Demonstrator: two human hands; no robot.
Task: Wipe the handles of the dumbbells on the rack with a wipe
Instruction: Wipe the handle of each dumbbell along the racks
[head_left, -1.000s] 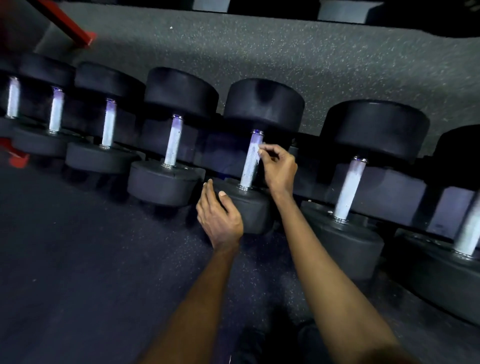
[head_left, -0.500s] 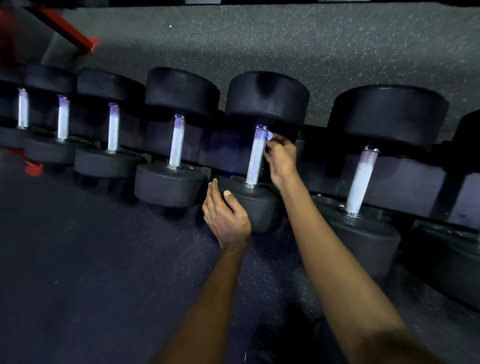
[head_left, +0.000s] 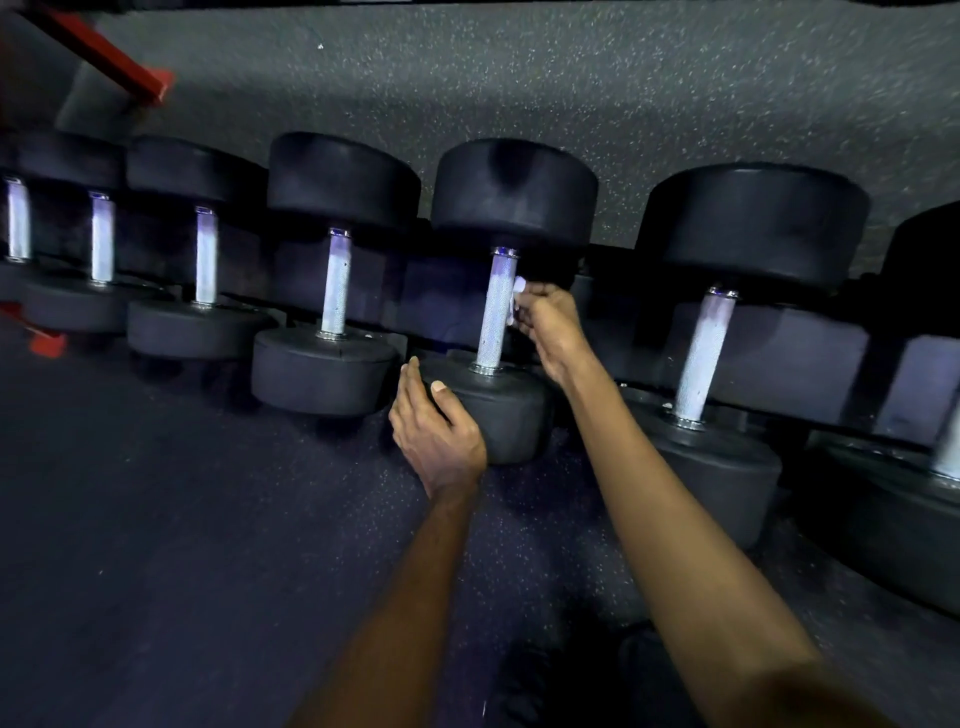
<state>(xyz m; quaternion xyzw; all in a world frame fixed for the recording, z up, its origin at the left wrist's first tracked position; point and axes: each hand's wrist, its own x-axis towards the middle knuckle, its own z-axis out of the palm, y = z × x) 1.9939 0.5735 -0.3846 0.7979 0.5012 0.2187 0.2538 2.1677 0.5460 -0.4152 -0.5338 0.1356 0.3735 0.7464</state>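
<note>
A row of black dumbbells with pale knurled metal handles lies on a low rack. My right hand (head_left: 550, 327) pinches a small white wipe (head_left: 518, 293) against the right side of the middle dumbbell's handle (head_left: 496, 317), near its upper end. My left hand (head_left: 436, 431) rests on the near black head (head_left: 493, 410) of that same dumbbell, thumb over its top edge and fingers along its left side. Most of the wipe is hidden inside my right fingers.
Neighbouring dumbbells flank the middle one: one to the left (head_left: 332, 283) and a bigger one to the right (head_left: 704, 358). Smaller ones run off to the far left (head_left: 205, 254). A red frame part (head_left: 119, 62) shows at top left. Speckled dark rubber floor (head_left: 156, 519) lies below.
My right hand with the wipe has slid down the middle handle from its top end. My left hand stays on the near head. The view has shifted slightly.
</note>
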